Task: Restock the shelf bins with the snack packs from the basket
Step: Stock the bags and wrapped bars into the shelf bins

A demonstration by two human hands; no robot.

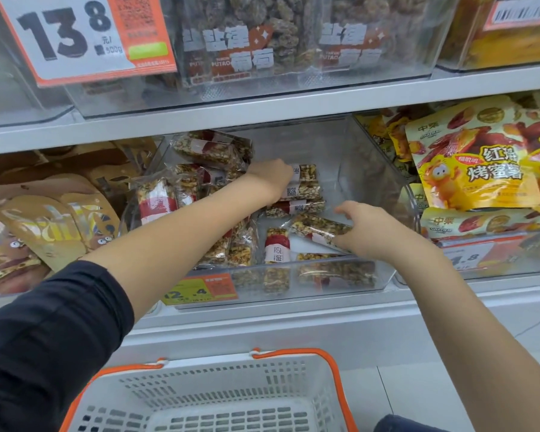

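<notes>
A clear plastic shelf bin (349, 277) on the middle shelf holds several nut snack bars with red and white labels. My left hand (270, 176) reaches deep into the bin and grips a nut bar (306, 173) at the top of a small stack. My right hand (368, 232) is lower and to the right, its fingers curled round another nut bar (317, 230) lying tilted near the bin's front. The white basket (219, 397) with orange handles stands below on the floor; the part I see holds nothing.
Brown snack bags (44, 219) fill the bin to the left, yellow sweet-potato packs (468, 169) the bin to the right. A shelf above carries clear bins of dried fruit (247, 48) and a large price sign (78, 35). The right half of the middle bin has free room.
</notes>
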